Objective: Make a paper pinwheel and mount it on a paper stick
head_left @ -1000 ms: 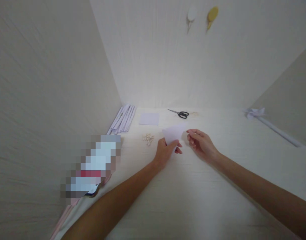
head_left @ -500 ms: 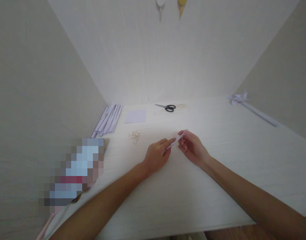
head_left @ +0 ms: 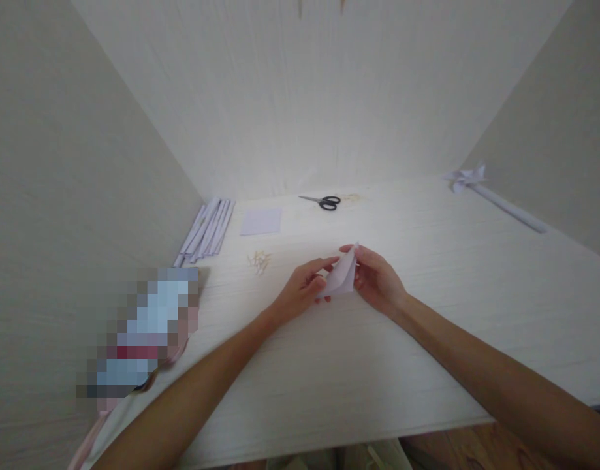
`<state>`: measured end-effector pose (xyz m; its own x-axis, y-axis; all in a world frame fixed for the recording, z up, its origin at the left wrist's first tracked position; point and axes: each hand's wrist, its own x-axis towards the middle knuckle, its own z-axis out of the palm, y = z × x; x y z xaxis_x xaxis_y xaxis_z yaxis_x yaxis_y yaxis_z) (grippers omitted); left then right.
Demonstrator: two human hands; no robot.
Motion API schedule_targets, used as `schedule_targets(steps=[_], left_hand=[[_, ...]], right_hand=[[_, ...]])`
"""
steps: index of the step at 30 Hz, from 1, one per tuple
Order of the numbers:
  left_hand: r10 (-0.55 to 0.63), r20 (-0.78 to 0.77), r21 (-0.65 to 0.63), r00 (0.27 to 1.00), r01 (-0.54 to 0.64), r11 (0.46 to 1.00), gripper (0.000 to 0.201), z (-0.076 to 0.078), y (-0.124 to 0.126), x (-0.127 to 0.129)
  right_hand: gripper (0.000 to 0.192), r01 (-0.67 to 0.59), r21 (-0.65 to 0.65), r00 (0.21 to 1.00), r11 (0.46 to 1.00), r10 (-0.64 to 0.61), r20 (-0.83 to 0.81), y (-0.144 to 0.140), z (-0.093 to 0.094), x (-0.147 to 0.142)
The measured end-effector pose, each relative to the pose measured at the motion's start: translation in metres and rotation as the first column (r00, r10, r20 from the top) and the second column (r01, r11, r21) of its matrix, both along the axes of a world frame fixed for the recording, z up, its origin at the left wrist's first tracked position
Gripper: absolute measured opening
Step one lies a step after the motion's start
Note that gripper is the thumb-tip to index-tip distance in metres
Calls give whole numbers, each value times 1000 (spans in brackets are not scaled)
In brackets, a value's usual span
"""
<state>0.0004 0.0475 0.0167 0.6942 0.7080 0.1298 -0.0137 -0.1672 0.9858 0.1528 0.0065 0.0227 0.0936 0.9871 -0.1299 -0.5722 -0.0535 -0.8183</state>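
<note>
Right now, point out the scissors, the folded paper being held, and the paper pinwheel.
scissors [head_left: 324, 201], head view, on the black handles near the back wall.
folded paper [head_left: 343, 277], head view, on its flat face between both hands.
paper pinwheel [head_left: 466, 176], head view, on the folded vanes at the stick's far end.

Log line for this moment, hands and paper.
left hand: pinching folded paper | right hand: gripping same paper | paper: raised above table | scissors: untouched, behind

Pale lilac paper [head_left: 343, 277], blk scissors [head_left: 324, 202], white table [head_left: 427, 274].
</note>
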Motion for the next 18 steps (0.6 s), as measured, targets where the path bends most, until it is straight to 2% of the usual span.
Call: schedule_targets(steps=[5,10,14,18], left_hand=[[62,32,-52,998,-61,997,60,3,0,1],[-43,77,-7,996,44,999,61,1,1,1],[-38,43,22,998,37,999,56,-1,2,2],[-47,30,-28,998,47,998,68,-2,4,2]], right_hand=[[16,-8,16,1000,1000,8,20,0,-1,-1],[15,-2,4,999,1000,1,36,1,-1,-2],[14,15,12,1000,1000,-15,25,2,-1,-1],[16,23,25,1000,999,-23,19,1,-1,0]])
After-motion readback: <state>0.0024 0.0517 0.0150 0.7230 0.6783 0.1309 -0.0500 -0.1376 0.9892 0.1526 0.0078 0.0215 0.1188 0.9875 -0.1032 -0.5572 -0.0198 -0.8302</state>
